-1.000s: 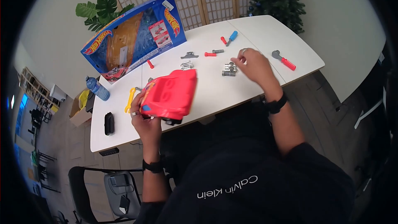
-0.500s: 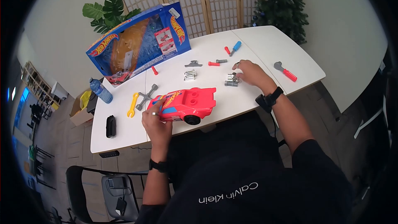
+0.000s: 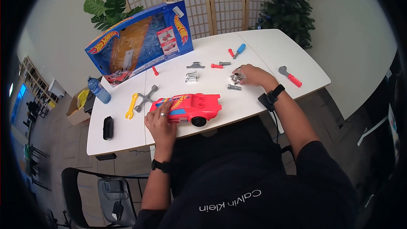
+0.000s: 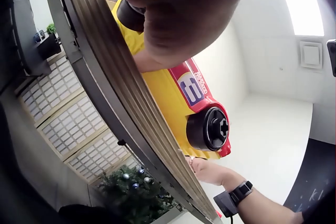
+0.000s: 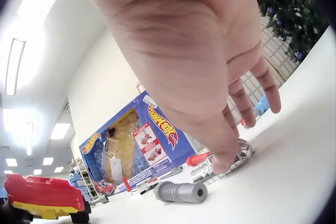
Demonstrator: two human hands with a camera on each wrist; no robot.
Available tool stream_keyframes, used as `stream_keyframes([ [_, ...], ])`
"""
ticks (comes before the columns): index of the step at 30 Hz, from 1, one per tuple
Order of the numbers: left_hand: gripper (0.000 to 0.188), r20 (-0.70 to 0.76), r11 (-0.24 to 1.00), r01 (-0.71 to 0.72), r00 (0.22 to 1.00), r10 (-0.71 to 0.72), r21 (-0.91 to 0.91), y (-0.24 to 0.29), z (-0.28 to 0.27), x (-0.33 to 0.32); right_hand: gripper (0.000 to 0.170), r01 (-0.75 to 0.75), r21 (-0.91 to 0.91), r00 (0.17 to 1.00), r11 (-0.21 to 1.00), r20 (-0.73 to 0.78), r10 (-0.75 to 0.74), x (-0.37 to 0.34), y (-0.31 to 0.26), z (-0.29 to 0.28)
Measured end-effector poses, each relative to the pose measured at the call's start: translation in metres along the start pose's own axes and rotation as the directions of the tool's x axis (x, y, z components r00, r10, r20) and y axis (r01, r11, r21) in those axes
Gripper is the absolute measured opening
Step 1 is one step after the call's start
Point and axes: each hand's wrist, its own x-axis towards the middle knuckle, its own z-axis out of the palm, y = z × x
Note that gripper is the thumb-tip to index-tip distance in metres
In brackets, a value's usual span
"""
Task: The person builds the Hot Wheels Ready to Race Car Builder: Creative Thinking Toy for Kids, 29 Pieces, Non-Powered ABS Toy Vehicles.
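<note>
A red toy car with black wheels stands near the table's front edge. My left hand grips its front end, fingers over the hood. In the left wrist view the yellow underside and a black wheel show beyond the hand. My right hand reaches down to the tabletop and pinches a shiny chrome toy part, partly hidden by the fingers. Beside that part lies a grey toy bolt.
A lug wrench and yellow spanner lie left of the car. Behind are another chrome piece, a grey part, red bolt, blue screwdriver, red-handled ratchet, toy box and water bottle.
The toy car, earlier raised and tilted in my left hand, has come down level onto the table. My right hand has lowered onto the chrome part and taken hold of it.
</note>
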Motion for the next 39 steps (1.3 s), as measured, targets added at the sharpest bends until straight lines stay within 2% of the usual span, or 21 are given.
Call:
stream_keyframes([
  [1,0.071,-0.001,1.000,0.010,1.000,-0.010,-0.014,0.001,0.000,-0.001,0.047,-0.003,0.001,1.000,1.000,0.002,0.003,0.002,0.000,-0.004],
  [3,0.073,0.009,1.000,0.008,1.000,-0.008,-0.012,0.001,0.000,-0.003,0.050,-0.145,0.025,0.986,0.989,0.085,0.142,0.009,-0.004,-0.008],
  [4,0.074,0.016,1.000,0.006,1.000,-0.006,-0.008,0.002,0.000,-0.003,0.050,-0.142,0.026,0.986,0.990,0.093,0.139,0.010,0.001,-0.006],
  [6,0.077,0.037,1.000,-0.003,0.999,0.002,0.026,0.002,0.002,-0.005,0.049,-0.118,0.000,0.974,0.993,-0.195,0.116,0.012,0.012,0.000],
  [7,0.080,0.056,0.998,-0.022,0.998,0.018,0.057,0.002,0.003,-0.006,0.049,-0.112,0.000,0.977,0.994,-0.185,0.110,0.010,-0.002,-0.007],
  [9,0.086,0.097,0.998,0.019,0.995,-0.024,0.052,0.004,0.007,-0.008,0.044,0.029,0.221,0.962,0.975,-0.272,0.033,-0.002,-0.061,-0.036],
  [11,0.088,0.090,0.998,-0.001,0.996,-0.005,0.066,0.007,0.006,-0.006,0.047,0.198,0.370,0.962,0.908,-0.249,-0.109,-0.011,-0.107,-0.034],
  [13,0.090,0.121,0.998,0.018,0.992,-0.026,0.063,0.009,0.005,-0.007,0.051,0.194,0.417,0.977,0.888,-0.164,-0.136,-0.021,-0.149,-0.030],
  [17,0.094,0.138,0.995,0.026,0.990,-0.039,0.099,0.010,0.003,-0.009,0.051,0.188,0.277,0.979,0.942,-0.135,-0.156,-0.024,-0.170,-0.006],
  [22,0.096,0.155,0.995,0.034,0.987,-0.049,0.097,0.008,0.003,-0.012,0.051,0.227,0.295,0.971,0.928,-0.144,-0.192,-0.026,-0.169,-0.002],
  [25,0.097,0.187,0.994,0.032,0.981,-0.051,0.104,0.009,0.001,-0.011,0.052,0.197,0.248,0.980,0.949,-0.077,-0.183,-0.028,-0.171,-0.001],
  [28,0.106,0.243,0.996,0.057,0.967,-0.072,0.066,0.008,0.001,-0.012,0.051,0.184,0.253,0.981,0.950,-0.105,-0.162,-0.031,-0.170,0.004],
  [30,0.094,0.266,0.996,0.080,0.960,-0.090,0.049,0.012,-0.006,-0.011,0.054,0.196,0.276,0.975,0.941,-0.155,-0.158,-0.031,-0.169,0.007],
  [31,0.094,0.266,0.996,0.080,0.960,-0.090,0.048,0.013,-0.009,-0.011,0.054,0.196,0.276,0.975,0.941,-0.154,-0.157,-0.032,-0.168,0.007],
  [33,0.089,0.264,0.996,0.084,0.961,-0.086,0.020,0.016,-0.014,-0.009,0.046,0.332,0.235,0.924,0.913,-0.274,-0.266,-0.037,-0.163,0.006],
  [34,0.089,0.266,0.997,0.077,0.961,-0.079,0.016,0.016,-0.015,-0.008,0.046,0.327,0.234,0.925,0.916,-0.277,-0.259,-0.037,-0.155,0.002],
  [36,0.082,0.196,0.997,0.075,0.978,-0.076,0.013,0.016,-0.018,-0.005,0.037,0.166,0.435,0.922,0.885,-0.386,0.016,-0.035,-0.129,-0.014],
  [37,0.082,0.200,0.997,0.075,0.977,-0.075,0.008,0.019,-0.019,-0.002,0.031,0.100,0.355,0.909,0.929,-0.413,0.060,-0.035,-0.115,-0.018],
  [39,0.068,0.151,0.981,-0.020,0.987,0.050,-0.193,0.024,-0.021,0.005,0.030,-0.061,0.162,0.956,0.985,-0.273,0.104,-0.034,-0.087,-0.015],
])
